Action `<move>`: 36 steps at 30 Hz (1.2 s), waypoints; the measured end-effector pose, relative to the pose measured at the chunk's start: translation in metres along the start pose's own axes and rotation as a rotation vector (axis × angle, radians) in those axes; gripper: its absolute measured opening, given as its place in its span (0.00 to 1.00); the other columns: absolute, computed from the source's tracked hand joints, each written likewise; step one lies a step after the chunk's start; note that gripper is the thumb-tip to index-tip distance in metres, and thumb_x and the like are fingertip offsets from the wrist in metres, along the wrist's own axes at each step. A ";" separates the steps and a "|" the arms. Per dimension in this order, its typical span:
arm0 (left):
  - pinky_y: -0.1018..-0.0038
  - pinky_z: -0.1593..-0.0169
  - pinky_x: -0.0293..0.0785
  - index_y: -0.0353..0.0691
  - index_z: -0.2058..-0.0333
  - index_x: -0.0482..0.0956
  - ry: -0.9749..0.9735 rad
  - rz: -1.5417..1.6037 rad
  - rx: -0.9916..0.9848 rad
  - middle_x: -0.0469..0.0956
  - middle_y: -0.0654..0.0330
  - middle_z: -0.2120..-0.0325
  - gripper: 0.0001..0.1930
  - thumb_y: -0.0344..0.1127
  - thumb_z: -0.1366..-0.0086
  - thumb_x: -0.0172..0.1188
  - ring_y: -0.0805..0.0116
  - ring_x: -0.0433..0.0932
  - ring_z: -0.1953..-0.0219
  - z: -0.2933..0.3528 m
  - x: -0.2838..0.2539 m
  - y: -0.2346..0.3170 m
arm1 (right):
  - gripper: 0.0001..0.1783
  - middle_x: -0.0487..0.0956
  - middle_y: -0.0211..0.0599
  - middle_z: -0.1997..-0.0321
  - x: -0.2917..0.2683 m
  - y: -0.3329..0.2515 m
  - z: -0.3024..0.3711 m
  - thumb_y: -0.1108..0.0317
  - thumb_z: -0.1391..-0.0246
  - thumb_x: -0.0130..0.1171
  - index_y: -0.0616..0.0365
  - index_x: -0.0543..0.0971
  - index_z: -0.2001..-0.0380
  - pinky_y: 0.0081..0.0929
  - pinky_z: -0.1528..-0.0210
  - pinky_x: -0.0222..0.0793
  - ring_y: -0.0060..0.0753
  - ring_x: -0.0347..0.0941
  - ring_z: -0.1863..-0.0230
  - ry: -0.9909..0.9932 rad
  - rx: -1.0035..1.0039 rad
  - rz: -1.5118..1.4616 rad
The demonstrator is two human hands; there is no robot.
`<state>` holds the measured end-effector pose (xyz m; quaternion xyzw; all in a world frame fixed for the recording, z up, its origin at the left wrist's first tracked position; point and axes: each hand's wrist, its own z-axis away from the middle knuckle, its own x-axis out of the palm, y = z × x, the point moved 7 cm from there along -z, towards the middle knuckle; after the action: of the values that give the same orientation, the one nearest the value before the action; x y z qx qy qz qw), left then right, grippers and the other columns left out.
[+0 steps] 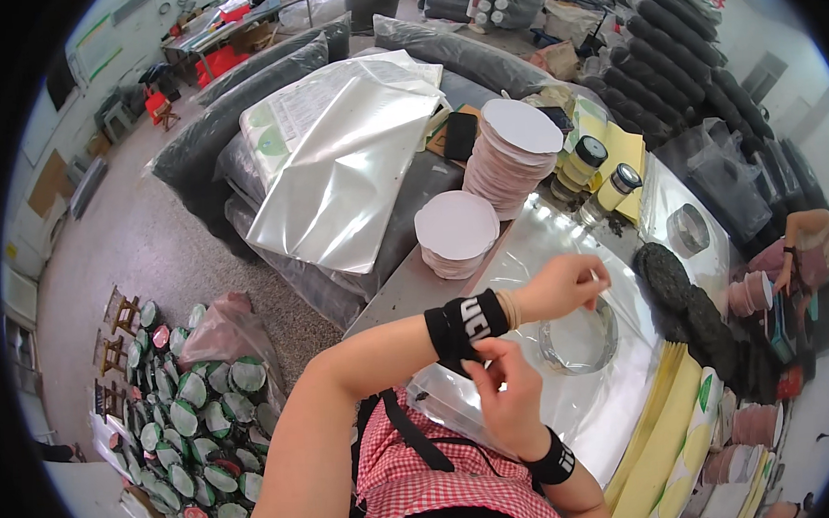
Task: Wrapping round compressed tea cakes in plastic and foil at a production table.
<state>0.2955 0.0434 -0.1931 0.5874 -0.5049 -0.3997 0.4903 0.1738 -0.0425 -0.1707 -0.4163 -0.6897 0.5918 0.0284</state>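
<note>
My left hand (566,287) hangs over the worktable with its fingers curled in, and nothing shows in them. Around my left wrist is a black wristband (470,326) with pale lettering. My right hand (513,395) pinches the lower edge of that band between thumb and fingers. Another black band (549,460) circles my right wrist. Just beyond my hands, a shallow clear ring (583,342) rests on shiny transparent film (504,348). Two stacks of pale round discs stand past my left forearm, a tall stack (512,155) and a shorter stack (457,233).
Right of the film lie dark, rough round cakes (669,278) and yellow sheets (662,415). Lidded jars (587,161) stand farther back. Large plastic sheets (348,159) cover bagged bundles. Many green-and-white packets (198,430) pile up at lower left. A co-worker (807,238) is at far right.
</note>
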 end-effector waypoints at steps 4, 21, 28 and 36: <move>0.75 0.68 0.75 0.38 0.56 0.75 0.048 0.745 -0.347 0.72 0.70 0.79 0.09 0.36 0.29 0.55 0.77 0.74 0.76 -0.001 0.008 0.016 | 0.09 0.76 0.26 0.79 -0.027 0.016 -0.014 0.77 0.46 0.66 0.62 0.78 0.61 0.15 0.75 0.63 0.14 0.68 0.79 -0.027 -0.052 -0.188; 0.68 0.70 0.71 0.42 0.74 0.71 -0.117 -1.342 0.969 0.73 0.65 0.84 0.06 0.36 0.45 0.59 0.65 0.78 0.77 0.036 0.064 0.070 | 0.10 0.76 0.36 0.79 -0.015 -0.045 -0.024 0.78 0.52 0.65 0.56 0.73 0.72 0.27 0.79 0.65 0.35 0.72 0.82 -0.142 -0.204 -0.049; 0.81 0.69 0.69 0.38 0.58 0.75 -0.105 0.274 0.076 0.74 0.66 0.81 0.06 0.32 0.30 0.55 0.80 0.74 0.76 0.022 0.044 0.098 | 0.15 0.81 0.39 0.74 -0.036 -0.026 0.015 0.76 0.55 0.71 0.56 0.71 0.75 0.29 0.76 0.69 0.37 0.76 0.78 0.122 -0.486 0.060; 0.74 0.63 0.73 0.35 0.61 0.76 -0.630 -0.489 0.953 0.77 0.58 0.73 0.06 0.25 0.38 0.58 0.62 0.78 0.69 0.133 0.133 0.190 | 0.14 0.79 0.47 0.62 -0.054 0.037 0.030 0.78 0.51 0.66 0.64 0.76 0.60 0.30 0.61 0.73 0.33 0.75 0.66 0.048 -0.146 -0.683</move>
<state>0.1519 -0.1125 -0.0296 0.6943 -0.5989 -0.3853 -0.1041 0.2128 -0.1003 -0.1860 -0.1764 -0.8288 0.4873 0.2109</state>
